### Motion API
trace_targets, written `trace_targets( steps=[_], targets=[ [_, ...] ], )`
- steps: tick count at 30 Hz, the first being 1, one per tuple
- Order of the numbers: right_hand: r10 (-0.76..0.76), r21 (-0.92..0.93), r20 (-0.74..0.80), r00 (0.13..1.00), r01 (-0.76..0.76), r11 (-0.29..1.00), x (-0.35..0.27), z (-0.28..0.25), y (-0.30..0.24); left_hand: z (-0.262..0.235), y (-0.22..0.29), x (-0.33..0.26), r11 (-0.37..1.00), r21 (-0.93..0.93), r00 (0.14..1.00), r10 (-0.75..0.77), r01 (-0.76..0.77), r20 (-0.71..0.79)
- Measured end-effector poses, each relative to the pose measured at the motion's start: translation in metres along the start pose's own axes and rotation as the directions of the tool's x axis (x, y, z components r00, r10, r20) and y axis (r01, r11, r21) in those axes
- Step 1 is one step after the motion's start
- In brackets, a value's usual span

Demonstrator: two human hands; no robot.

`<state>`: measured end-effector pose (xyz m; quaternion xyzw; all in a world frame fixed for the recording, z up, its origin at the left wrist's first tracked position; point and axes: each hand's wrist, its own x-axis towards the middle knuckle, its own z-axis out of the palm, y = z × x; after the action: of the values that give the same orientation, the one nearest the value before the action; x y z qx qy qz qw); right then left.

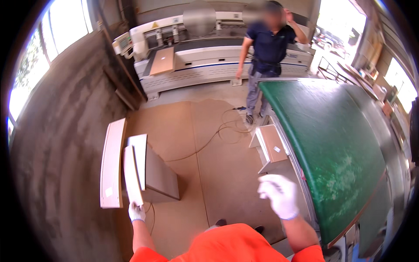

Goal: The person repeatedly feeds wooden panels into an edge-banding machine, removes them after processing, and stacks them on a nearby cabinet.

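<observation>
My left hand [136, 212], in a white glove, is closed on the near end of a narrow light-coloured board [132, 174]. The board is tilted and lies against a white-topped panel stack or cabinet [161, 174], and how they meet is partly hidden. To its left stands another long pale board [112, 168] with a small white label. My right hand [279, 196], also gloved in white, is raised in the air left of the green-topped table. Its fingers are loosely bent and apart, slightly blurred, with nothing visible in them.
A green-topped table [323, 131] fills the right side, with a small brown-and-white panel piece [271, 146] beside it. A co-worker [270, 48] stands by a long white machine [209, 63] bearing a brown board [163, 60]. A cable [205, 146] crosses the brown floor sheeting [174, 122]; a wall [65, 131] rises left.
</observation>
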<state>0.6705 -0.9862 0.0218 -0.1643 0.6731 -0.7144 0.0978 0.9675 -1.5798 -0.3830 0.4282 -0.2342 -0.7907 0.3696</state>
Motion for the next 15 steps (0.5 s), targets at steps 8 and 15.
trace_targets(
  steps=[8, 15],
  targets=[
    [-0.96, -0.443, -0.09, 0.265, 0.853, 0.277, -0.124, -0.072, -0.159, 0.086, -0.131, -0.065, 0.906, -0.032, 0.906, -0.42, 0.421, 0.046],
    [-0.986, -0.598, 0.054, 0.16, 0.796, 0.096, -0.177, -0.127, -0.187, 0.194, -0.289, -0.169, 0.567, 0.47, 0.594, -0.797, 0.677, 0.106]
  ],
)
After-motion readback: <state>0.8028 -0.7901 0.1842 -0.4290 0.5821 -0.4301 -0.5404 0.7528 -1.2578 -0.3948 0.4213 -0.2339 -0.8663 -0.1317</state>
